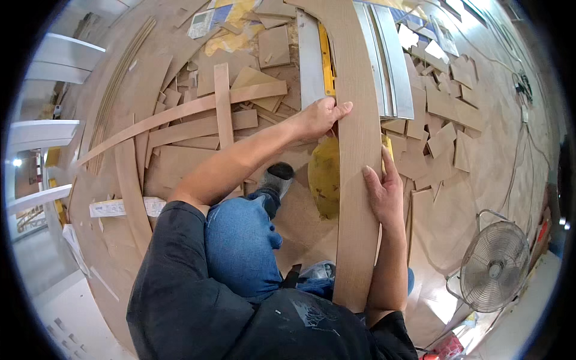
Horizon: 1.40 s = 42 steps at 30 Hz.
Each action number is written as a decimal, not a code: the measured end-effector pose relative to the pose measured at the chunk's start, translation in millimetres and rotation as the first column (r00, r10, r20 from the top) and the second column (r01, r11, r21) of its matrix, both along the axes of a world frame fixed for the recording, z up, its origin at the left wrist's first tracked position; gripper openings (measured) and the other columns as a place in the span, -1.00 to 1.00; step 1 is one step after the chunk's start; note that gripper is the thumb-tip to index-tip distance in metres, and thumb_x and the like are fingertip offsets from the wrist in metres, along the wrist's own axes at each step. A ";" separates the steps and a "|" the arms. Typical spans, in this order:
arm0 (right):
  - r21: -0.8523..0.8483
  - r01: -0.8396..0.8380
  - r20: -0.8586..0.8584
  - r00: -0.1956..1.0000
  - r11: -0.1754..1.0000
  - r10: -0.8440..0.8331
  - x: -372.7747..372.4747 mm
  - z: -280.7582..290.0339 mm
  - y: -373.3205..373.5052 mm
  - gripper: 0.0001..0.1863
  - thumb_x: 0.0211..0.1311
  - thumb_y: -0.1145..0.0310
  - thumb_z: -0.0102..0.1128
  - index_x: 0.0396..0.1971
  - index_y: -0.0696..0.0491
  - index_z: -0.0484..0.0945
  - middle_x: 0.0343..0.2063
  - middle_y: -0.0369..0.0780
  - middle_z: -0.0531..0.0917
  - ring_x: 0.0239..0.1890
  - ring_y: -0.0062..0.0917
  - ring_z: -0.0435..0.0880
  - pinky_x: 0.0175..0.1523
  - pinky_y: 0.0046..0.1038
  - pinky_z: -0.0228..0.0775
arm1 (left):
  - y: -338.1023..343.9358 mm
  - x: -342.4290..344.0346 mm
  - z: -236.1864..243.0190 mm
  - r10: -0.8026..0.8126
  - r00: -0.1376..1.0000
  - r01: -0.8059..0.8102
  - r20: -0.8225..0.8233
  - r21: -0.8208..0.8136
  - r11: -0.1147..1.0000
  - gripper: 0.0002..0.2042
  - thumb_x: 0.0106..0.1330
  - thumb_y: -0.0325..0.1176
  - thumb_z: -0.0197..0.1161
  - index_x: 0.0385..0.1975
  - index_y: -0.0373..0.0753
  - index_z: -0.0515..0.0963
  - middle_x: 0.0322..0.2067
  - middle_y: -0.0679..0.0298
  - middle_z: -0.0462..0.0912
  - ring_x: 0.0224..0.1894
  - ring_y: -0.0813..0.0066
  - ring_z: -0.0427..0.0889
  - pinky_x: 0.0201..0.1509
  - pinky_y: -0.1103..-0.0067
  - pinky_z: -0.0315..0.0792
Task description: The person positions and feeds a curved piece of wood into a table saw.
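Observation:
A long wood-toned board runs from close to my body away to the far edge of the view. My left hand grips its left edge, thumb on top and the other fingers curled below. Nearer to me, my right hand holds the right edge, thumb against the board and a finger stretched forward along the side. Under the board, a yellow rounded object is partly hidden; its kind cannot be made out. A yellow bar, perhaps a level, lies along the board's left side, and silver metal rails lie on its right.
Board offcuts litter the floor on the right. On the left lie crossed strips and more scraps. A metal fan stands at the lower right, with cables beyond it. White shelf-like panels line the far left.

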State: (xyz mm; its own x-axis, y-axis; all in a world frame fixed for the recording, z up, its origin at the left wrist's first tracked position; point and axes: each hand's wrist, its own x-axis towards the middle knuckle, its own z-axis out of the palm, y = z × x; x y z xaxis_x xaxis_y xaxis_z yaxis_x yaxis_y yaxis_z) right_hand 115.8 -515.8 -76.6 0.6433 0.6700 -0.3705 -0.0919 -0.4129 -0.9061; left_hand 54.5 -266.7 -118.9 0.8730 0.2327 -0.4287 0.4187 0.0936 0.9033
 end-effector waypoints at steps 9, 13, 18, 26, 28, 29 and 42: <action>0.025 0.071 -0.063 0.996 0.997 -0.069 -19.5 16.7 -1.9 -0.29 0.43 0.47 0.19 0.48 0.22 0.11 0.23 0.01 0.52 0.17 -0.44 0.58 0.20 -0.43 0.49 | -18.4 -10.8 -21.5 0.158 0.952 -0.180 0.261 0.063 0.982 -0.44 0.57 0.10 0.01 -0.09 -0.46 0.45 -0.25 0.10 0.62 -0.18 0.42 0.57 -0.05 0.43 0.51; 0.032 0.116 -0.148 0.983 0.993 -0.110 -22.8 27.5 0.5 -0.27 0.46 0.45 0.18 0.50 0.21 0.04 0.16 -0.04 0.58 0.03 -0.50 0.66 0.09 -0.49 0.55 | -16.3 -13.6 -3.7 0.102 0.976 -0.137 0.195 0.179 0.974 -0.41 0.56 0.12 -0.03 -0.19 -0.49 0.42 -0.34 -0.13 0.60 -0.25 0.16 0.62 -0.11 0.32 0.51; 0.050 0.142 0.001 0.990 0.989 -0.143 -32.6 -1.3 -7.4 -0.32 0.44 0.51 0.15 0.48 0.24 0.11 0.19 -0.09 0.57 0.11 -0.51 0.61 0.17 -0.48 0.51 | -15.3 -13.6 -2.0 0.064 0.981 -0.099 0.183 0.189 0.977 -0.36 0.55 0.15 -0.04 -0.22 -0.53 0.43 -0.30 -0.24 0.64 -0.17 -0.02 0.68 -0.07 0.23 0.51; 0.067 0.119 -0.084 0.990 0.991 -0.113 -39.3 14.7 4.6 -0.27 0.45 0.46 0.19 0.50 0.24 0.05 0.16 -0.05 0.58 0.05 -0.50 0.65 0.11 -0.48 0.54 | -8.2 -16.6 -8.6 0.068 0.980 -0.114 0.187 0.253 0.961 -0.35 0.53 0.18 -0.04 -0.27 -0.51 0.44 -0.29 -0.29 0.63 -0.15 -0.08 0.69 -0.07 0.21 0.51; 0.087 0.126 -0.101 0.988 0.988 -0.117 -41.4 3.5 3.2 -0.27 0.46 0.45 0.18 0.50 0.22 0.06 0.17 -0.03 0.56 0.07 -0.50 0.64 0.12 -0.48 0.54 | -6.8 -18.3 -14.2 0.064 0.983 -0.108 0.173 0.257 0.960 -0.34 0.53 0.19 -0.04 -0.26 -0.51 0.44 -0.29 -0.30 0.63 -0.14 -0.12 0.68 -0.06 0.19 0.50; 0.083 0.102 -0.032 0.995 0.991 -0.099 -43.0 -2.8 2.0 -0.28 0.46 0.44 0.18 0.50 0.21 0.05 0.17 -0.03 0.57 0.08 -0.49 0.64 0.12 -0.47 0.54 | -9.4 -21.6 -12.2 0.066 0.985 -0.106 0.161 0.258 0.960 -0.34 0.53 0.19 -0.04 -0.26 -0.51 0.44 -0.28 -0.31 0.63 -0.14 -0.15 0.68 -0.06 0.19 0.50; 0.105 0.135 -0.001 0.991 0.985 -0.135 -51.1 1.7 10.1 -0.26 0.47 0.37 0.21 0.50 0.21 0.07 0.03 -0.07 0.66 -0.12 -0.57 0.71 -0.04 -0.53 0.58 | -11.3 -23.5 -25.7 0.085 0.977 -0.130 0.197 0.228 0.965 -0.32 0.52 0.22 -0.06 -0.23 -0.50 0.41 -0.20 -0.37 0.60 -0.03 -0.28 0.61 0.03 0.14 0.47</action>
